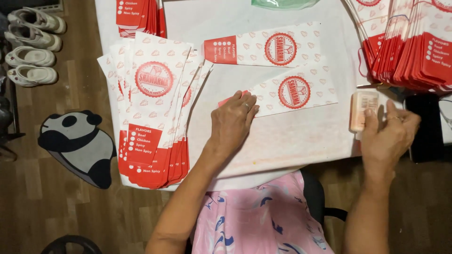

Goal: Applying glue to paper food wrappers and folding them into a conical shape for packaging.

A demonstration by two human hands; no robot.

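While left hand (231, 123) lies flat, open on paper bag (294, 93), right hand (389, 136) grips small pink block (363, 110)

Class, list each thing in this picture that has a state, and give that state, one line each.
Left hand: flat on a paper bag.
Paper bag: lying flat.
Right hand: touching the small box.
Small box: lying at the table edge.
Bag stack: fanned out.
Phone: screen dark.

Light: warm, even, from overhead.
Shadows: soft, faint beside the hands.
Glare: bench (282, 136) slightly washed out.
Blur: mild throughout.
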